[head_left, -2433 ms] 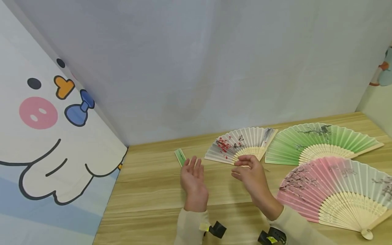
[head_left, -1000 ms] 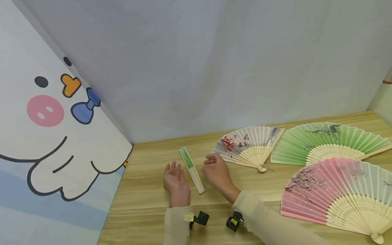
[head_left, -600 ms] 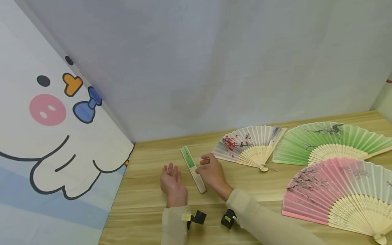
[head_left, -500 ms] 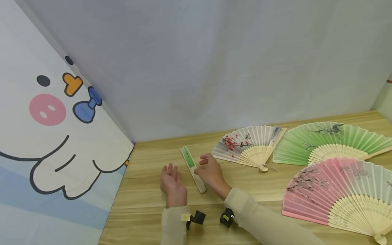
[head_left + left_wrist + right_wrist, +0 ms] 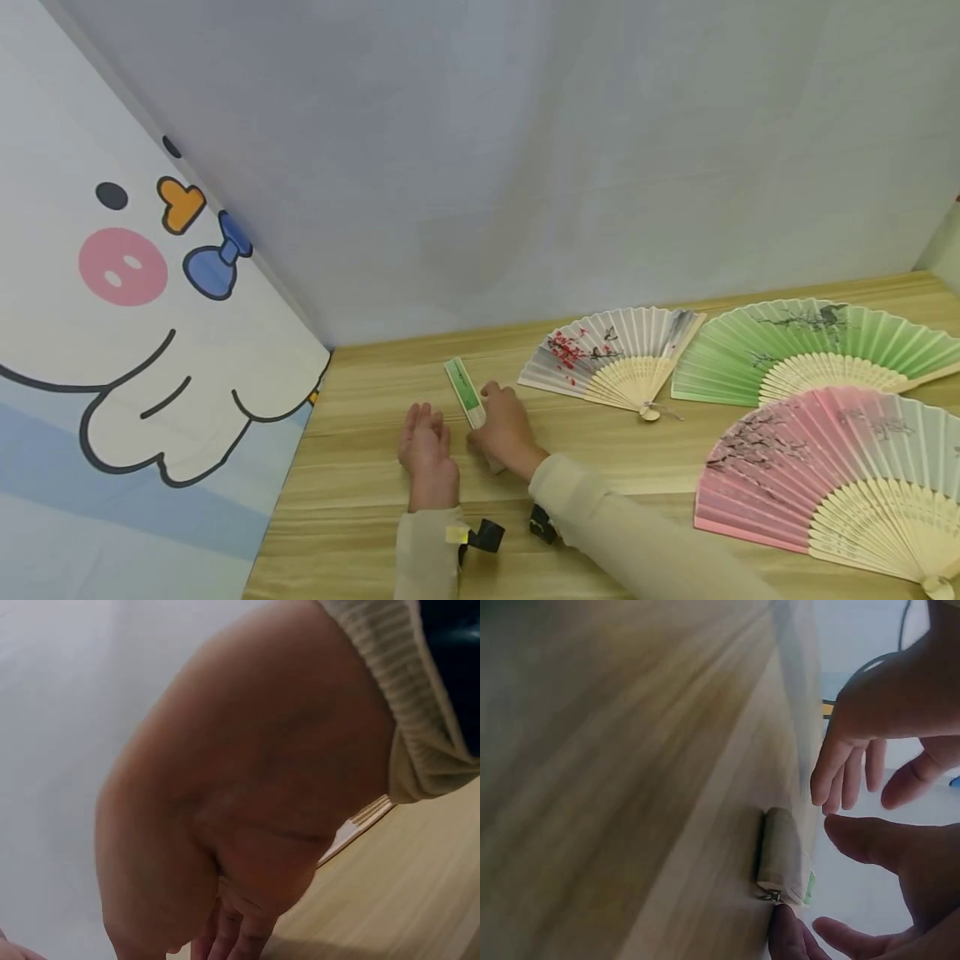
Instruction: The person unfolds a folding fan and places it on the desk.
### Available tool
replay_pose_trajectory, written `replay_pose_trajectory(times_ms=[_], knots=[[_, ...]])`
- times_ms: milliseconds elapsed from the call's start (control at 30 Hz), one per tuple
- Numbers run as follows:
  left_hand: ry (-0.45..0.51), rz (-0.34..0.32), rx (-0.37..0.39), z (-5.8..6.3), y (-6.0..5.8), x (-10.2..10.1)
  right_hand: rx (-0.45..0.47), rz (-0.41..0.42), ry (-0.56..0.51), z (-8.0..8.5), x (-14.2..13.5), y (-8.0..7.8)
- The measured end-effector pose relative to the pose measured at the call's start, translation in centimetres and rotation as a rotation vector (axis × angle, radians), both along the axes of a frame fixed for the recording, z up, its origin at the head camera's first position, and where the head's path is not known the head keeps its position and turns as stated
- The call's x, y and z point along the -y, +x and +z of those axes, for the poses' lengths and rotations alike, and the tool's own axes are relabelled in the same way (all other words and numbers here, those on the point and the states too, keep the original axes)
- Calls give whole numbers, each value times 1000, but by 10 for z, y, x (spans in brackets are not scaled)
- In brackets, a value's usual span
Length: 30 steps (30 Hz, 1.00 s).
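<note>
A folded hand fan (image 5: pixel 466 392) with a green band near its far end lies slanted on the table. Over its near half is my right hand (image 5: pixel 507 432), which hides that part. In the right wrist view, the fingertips (image 5: pixel 789 934) of this hand are by the end of the folded fan (image 5: pixel 781 851), and the thumb stands apart from it. My left hand (image 5: pixel 430 457) is just left of the fan, palm turned up and fingers loosely extended. It holds nothing. The left wrist view shows the left hand (image 5: pixel 225 787) from close up.
Three opened fans lie to the right: a white one with red blossoms (image 5: pixel 588 350), a green one (image 5: pixel 750 342) and a pink one (image 5: pixel 757 458). A grey backdrop (image 5: pixel 525 167) rises behind the wooden table (image 5: pixel 360 433). A cartoon-printed panel (image 5: pixel 210 367) borders the left side.
My right hand has moved left from beside the white fan and come down over the folded fan. My left hand has shifted slightly left. The fans stay where they lay.
</note>
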<state>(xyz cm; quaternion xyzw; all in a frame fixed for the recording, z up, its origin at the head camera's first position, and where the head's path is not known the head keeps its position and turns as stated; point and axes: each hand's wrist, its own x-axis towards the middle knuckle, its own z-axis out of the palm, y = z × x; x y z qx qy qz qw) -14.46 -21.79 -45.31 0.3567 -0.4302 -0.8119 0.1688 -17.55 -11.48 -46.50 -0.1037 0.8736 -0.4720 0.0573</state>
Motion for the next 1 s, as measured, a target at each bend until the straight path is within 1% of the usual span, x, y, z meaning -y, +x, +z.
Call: replay_pose_trajectory(times_ms=[133, 267, 467, 633, 700, 800, 900, 1000], knots=[[-40, -51, 11, -2, 0, -2, -82, 41, 113, 0, 3, 2], [-54, -78, 22, -4, -2, -4, -132, 69, 157, 1, 4, 3], [-56, -111, 28, -5, -4, -7, -77, 72, 165, 3, 4, 1], [-49, -148, 31, -6, -5, -10, -74, 75, 166, 0, 0, -2], [-57, -161, 29, -6, -5, -12, -59, 80, 145, -1, -3, -3], [-80, -172, 31, -7, -5, -14, 3, 71, 91, -2, -8, -5], [-87, -177, 37, -7, -5, -15, 64, 29, 42, -3, -13, -6], [-74, -192, 38, -6, -6, -17, 90, -17, -13, -3, -19, -7]])
